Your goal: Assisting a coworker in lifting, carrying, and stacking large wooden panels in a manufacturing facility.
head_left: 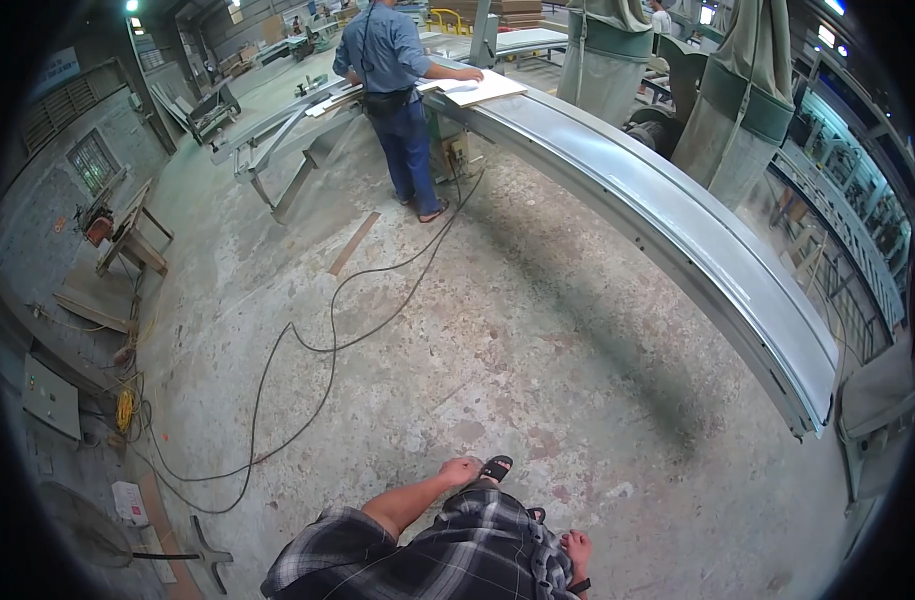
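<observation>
My left hand (461, 469) hangs low in front of me beside my sandalled foot (497, 467), with its fingers curled in and nothing seen in it. On the other side of my checked shirt (458, 550), my right hand (577, 546) hangs at hip height, its fingers also curled and no object showing. A dark band (580, 586) circles the right wrist. Neither hand touches any equipment; around them is bare, stained concrete floor (538, 400).
Ahead, a co-worker (393, 90) stands at a panel saw with a hand on a white board (481, 88). Its long metal sliding table (678, 200) reaches toward me on the right. A black cable (333, 340) loops over the floor. A stand fan (213, 555) base is at lower left.
</observation>
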{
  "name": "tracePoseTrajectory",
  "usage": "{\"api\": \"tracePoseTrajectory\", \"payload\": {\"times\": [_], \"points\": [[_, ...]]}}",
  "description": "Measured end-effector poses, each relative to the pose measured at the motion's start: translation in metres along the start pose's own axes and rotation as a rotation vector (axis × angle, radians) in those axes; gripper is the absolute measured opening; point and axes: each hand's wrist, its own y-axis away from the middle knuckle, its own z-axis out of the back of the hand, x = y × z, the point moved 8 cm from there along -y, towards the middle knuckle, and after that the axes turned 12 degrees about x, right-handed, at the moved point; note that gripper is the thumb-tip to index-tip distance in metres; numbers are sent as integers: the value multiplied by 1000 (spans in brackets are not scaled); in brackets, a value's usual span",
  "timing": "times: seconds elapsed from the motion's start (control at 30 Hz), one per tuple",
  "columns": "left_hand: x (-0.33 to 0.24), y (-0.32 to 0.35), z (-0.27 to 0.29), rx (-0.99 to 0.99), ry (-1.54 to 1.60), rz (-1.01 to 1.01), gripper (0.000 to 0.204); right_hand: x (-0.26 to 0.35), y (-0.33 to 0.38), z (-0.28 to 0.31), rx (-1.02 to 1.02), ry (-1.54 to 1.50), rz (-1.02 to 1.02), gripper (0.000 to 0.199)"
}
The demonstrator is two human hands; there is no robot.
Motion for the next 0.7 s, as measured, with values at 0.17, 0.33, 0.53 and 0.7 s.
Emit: {"api": "tracePoseTrajectory", "payload": {"times": [0.17,0.33,0.53,0.7], "points": [[20,1,-4,49,-161,75,35,-20,-9,7,57,46,131,13],[32,-1,-4,40,-118,84,35,-22,-4,13,63,178,211,13],[36,-5,-3,22,-60,94,34,-2,1,1,47,52,101,14],[27,-9,-2,-5,-80,36,34,7,-1,-2,-8,41,-30,15]]}}
